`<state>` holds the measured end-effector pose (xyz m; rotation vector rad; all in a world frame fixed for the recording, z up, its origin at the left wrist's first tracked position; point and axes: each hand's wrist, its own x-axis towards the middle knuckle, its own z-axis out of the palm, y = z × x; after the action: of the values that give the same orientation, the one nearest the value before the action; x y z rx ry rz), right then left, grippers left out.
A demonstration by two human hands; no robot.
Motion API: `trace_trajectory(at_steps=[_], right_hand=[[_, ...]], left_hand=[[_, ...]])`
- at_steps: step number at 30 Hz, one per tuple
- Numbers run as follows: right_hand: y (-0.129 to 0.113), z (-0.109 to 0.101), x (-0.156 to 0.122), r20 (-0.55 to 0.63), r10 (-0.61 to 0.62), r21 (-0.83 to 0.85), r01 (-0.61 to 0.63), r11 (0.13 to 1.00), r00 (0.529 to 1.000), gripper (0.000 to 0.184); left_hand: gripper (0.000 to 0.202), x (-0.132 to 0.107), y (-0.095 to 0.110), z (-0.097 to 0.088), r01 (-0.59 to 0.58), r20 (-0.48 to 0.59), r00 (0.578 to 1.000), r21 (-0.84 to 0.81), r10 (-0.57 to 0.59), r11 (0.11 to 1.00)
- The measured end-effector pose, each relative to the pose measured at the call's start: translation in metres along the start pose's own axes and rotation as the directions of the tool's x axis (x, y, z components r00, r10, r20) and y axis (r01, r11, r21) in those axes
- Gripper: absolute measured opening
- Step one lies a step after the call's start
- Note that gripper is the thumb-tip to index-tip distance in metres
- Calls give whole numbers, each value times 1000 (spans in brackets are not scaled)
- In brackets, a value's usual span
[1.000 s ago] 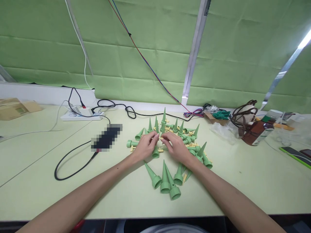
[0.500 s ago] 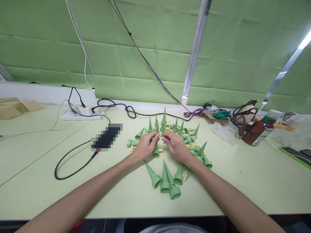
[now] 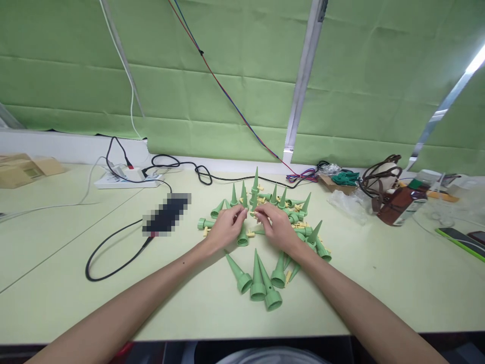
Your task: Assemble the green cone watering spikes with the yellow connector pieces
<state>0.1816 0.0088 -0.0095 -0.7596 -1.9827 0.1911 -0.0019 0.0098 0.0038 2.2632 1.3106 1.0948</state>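
My left hand point(image 3: 228, 226) is closed in a pinch above the green pieces; whatever it may hold is hidden by the fingers. Just to its right, my right hand point(image 3: 278, 226) pinches a small yellow plastic piece point(image 3: 252, 214) between thumb and fingertips. A narrow gap separates the two hands. Below the left fingers lies a hollow green plastic spike point(image 3: 242, 238), with a yellow T-shaped piece point(image 3: 250, 234) at its side. Nearer me, several green spikes point(image 3: 257, 288) lie with their open ends toward me. Behind the hands, a tall green spike point(image 3: 256, 181) stands upright among others.
A dark device point(image 3: 166, 215), blurred out, lies left on a black cable. A white power strip point(image 3: 129, 181) is behind it. To the right are a clear plastic bag point(image 3: 348, 206), a brown bottle point(image 3: 401, 205) and a phone point(image 3: 460, 240). A cardboard box point(image 3: 26, 169) sits far left.
My hands have drawn slightly apart; the right one has shifted a little to the right with the yellow piece. The spikes on the table lie as before.
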Motion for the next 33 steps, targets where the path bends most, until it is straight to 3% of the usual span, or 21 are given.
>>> trace_trajectory(at_steps=[6,21,33], right_hand=[[0,0,0,-44,21,-6,-22,1000,999,14],[-2,1,0,-20,45,-15,-45,999,999,15],[-1,0,1,-50,67,-9,-68,998,997,16]], left_hand=[[30,-2,-6,2,-12,147,989,161,-12,987],[28,-3,-5,1,0,242,969,183,-45,983],[17,-1,0,1,-2,134,991,85,-10,996]])
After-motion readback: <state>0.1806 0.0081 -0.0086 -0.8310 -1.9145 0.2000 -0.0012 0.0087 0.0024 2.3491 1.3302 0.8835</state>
